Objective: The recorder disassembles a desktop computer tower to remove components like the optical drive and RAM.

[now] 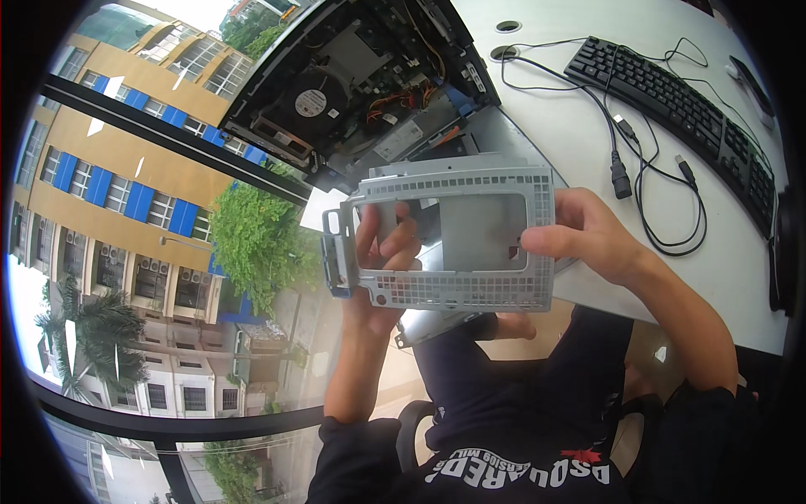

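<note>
Both hands hold a grey perforated sheet-metal bracket [457,239], a rectangular frame with a large cut-out, raised above the white bench [588,126]. The left hand [382,252] grip clasps its left end; the right hand [588,231] pinches its right edge. Behind lies an opened black computer case [361,84].

White table [588,126] fills the upper right. On it: opened computer case [361,84] at 12 o'clock with its insides showing, black keyboard [672,101] toward 2 o'clock, black cables [646,185] looped between them, plug ends loose. Two round cable holes [507,27] near the top edge. A dark object [785,252] at 3 o'clock, unclear.
</note>
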Action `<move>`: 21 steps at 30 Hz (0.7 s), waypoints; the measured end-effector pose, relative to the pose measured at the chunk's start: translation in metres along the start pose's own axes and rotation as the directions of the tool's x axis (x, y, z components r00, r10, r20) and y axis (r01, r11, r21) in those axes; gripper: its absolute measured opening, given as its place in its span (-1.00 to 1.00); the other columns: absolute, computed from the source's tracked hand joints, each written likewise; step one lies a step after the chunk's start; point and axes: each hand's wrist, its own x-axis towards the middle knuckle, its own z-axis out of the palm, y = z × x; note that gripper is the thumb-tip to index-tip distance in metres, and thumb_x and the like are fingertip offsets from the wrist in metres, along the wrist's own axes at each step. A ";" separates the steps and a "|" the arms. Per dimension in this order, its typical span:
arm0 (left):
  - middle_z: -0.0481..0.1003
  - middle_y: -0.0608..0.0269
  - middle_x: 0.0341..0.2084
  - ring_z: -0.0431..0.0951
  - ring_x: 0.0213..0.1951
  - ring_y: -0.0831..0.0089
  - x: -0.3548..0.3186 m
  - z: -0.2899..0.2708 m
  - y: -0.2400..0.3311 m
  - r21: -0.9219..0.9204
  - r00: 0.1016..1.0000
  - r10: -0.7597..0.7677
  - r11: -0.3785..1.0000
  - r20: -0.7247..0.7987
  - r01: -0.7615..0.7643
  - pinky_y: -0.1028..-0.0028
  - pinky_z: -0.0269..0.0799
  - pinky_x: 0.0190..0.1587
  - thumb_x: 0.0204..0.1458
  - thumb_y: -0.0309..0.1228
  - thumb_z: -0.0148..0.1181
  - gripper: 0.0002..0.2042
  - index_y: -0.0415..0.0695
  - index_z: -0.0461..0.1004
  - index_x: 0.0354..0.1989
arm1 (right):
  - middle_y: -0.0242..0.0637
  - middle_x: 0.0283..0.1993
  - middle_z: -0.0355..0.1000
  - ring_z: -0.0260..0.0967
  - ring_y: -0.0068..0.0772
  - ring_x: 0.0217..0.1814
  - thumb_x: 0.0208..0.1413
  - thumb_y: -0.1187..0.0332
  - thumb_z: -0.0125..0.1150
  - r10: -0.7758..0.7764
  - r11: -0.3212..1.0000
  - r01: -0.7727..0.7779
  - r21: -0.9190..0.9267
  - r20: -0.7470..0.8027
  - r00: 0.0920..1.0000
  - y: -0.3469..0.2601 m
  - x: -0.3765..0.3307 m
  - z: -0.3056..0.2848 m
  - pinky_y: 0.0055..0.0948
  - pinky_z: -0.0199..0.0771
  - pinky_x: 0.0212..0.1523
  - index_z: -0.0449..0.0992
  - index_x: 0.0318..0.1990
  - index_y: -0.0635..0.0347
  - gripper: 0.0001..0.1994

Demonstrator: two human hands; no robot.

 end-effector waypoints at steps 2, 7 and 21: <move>0.20 0.36 -0.48 0.15 -0.57 0.65 0.000 0.002 -0.002 0.140 0.997 0.018 0.990 -0.081 -0.006 0.61 0.16 -0.60 0.51 -0.12 -0.26 -0.57 -0.30 0.36 0.08 | -0.05 -0.07 0.62 0.65 -0.31 -0.12 0.20 0.00 0.35 0.020 0.999 -0.019 0.034 -0.025 0.999 0.000 -0.003 0.000 -0.40 0.70 -0.16 0.50 0.15 0.46 -0.37; 0.35 0.29 -0.41 0.37 -0.41 0.51 0.004 0.011 -0.007 0.119 0.978 0.010 0.993 -0.211 0.016 0.49 0.50 -0.36 0.49 -0.10 -0.21 -0.52 -0.29 0.35 0.26 | 0.00 -0.08 0.63 0.68 -0.26 -0.19 0.26 -0.07 0.20 0.169 0.953 -0.139 0.268 -0.091 0.981 0.012 0.003 -0.010 -0.34 0.73 -0.25 0.49 0.12 0.47 -0.36; 0.27 -0.10 0.41 0.46 0.29 0.01 -0.019 -0.012 0.002 0.162 0.998 0.056 0.985 -0.013 -0.053 -0.08 0.45 0.30 0.45 -0.19 -0.17 -0.53 -0.07 0.27 0.45 | -0.02 -0.18 0.64 0.68 -0.29 -0.32 0.19 -0.32 -0.02 0.250 0.947 -0.220 0.233 -0.110 0.962 0.003 0.008 -0.006 -0.33 0.72 -0.57 0.41 0.27 0.33 -0.17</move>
